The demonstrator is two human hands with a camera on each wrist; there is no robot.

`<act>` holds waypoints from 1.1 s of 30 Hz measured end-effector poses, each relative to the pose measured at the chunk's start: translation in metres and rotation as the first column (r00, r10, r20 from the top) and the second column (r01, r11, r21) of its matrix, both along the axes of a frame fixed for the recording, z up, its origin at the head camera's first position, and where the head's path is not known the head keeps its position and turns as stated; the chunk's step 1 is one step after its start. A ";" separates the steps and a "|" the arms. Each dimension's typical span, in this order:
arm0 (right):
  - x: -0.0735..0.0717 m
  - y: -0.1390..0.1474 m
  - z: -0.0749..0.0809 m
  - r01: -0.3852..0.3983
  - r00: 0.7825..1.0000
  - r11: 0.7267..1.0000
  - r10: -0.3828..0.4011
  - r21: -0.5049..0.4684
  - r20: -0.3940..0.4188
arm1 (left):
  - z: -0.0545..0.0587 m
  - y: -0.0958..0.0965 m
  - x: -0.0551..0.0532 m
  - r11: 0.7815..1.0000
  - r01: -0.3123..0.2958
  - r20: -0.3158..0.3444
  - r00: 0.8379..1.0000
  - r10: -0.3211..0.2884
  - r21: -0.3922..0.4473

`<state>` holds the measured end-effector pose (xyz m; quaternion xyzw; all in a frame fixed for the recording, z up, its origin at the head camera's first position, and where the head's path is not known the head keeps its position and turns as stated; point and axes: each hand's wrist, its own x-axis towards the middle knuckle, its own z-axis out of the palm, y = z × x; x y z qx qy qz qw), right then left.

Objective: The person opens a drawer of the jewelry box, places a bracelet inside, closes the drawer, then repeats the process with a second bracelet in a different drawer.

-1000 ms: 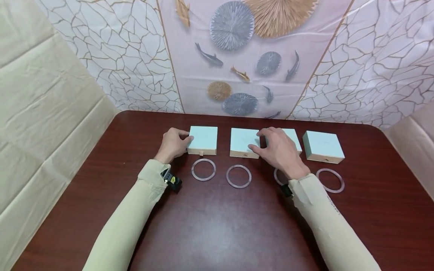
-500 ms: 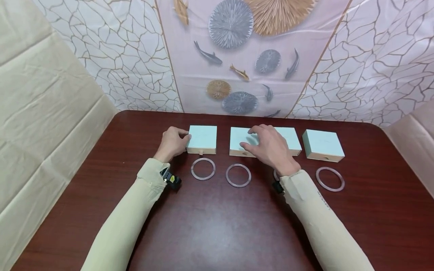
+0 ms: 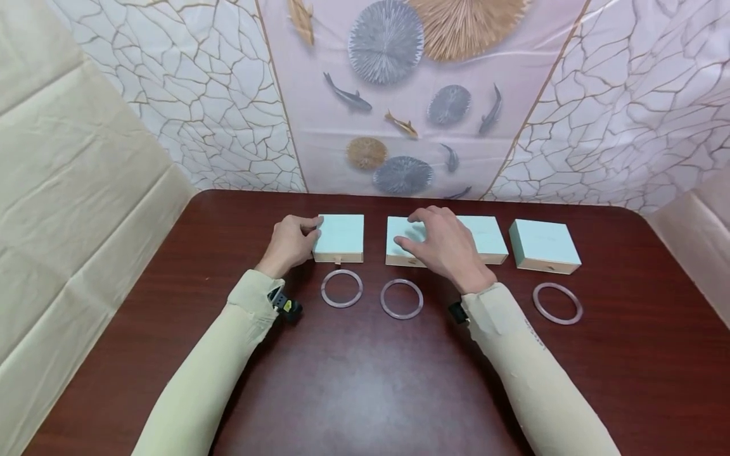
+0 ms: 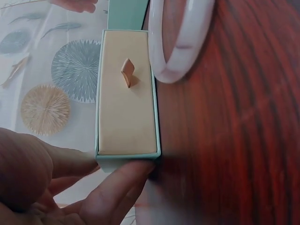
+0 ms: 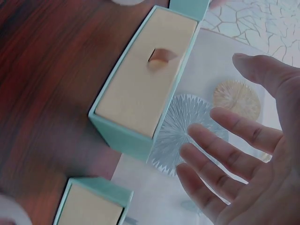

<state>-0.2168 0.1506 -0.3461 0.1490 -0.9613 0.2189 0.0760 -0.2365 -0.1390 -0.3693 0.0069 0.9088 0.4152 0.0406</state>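
Note:
My left hand (image 3: 287,242) touches the left end of the leftmost mint-green drawer box (image 3: 342,233). In the left wrist view, its thumb and fingers lie against that end, beside the cream front with a small pull tab (image 4: 127,71). My right hand (image 3: 447,247) hovers over the second drawer box (image 3: 397,232), fingers spread and holding nothing. The right wrist view shows those fingers apart from a box (image 5: 140,70). Pale lilac bangles lie before the boxes: one (image 3: 324,290) at the left box, another (image 3: 383,301) at the second.
A third box (image 3: 483,234) is partly behind my right hand. The fourth box (image 3: 544,240) stands at the right, with a bangle (image 3: 577,313) in front of it. A patterned cloth (image 3: 410,139) hangs behind the dark red-brown table (image 3: 353,380).
My right hand has moved left from between the second and third boxes to over the second one. Its arm now hides another bangle. My left hand stays at the leftmost box.

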 end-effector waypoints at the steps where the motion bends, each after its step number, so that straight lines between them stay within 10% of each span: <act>1: -0.001 -0.003 0.000 -0.007 1.000 1.000 0.007 0.000 0.006 | 0.000 -0.002 0.001 1.000 0.003 0.006 1.000 -0.003 -0.009; 19: -0.010 -0.017 0.000 -0.015 1.000 1.000 0.016 -0.019 0.015 | 0.006 -0.005 -0.002 0.997 0.042 -0.033 0.998 -0.044 -0.067; 33: -0.014 -0.030 0.004 -0.056 0.998 0.998 0.057 -0.012 0.032 | 0.008 -0.008 -0.010 0.995 0.091 0.070 0.993 -0.094 0.050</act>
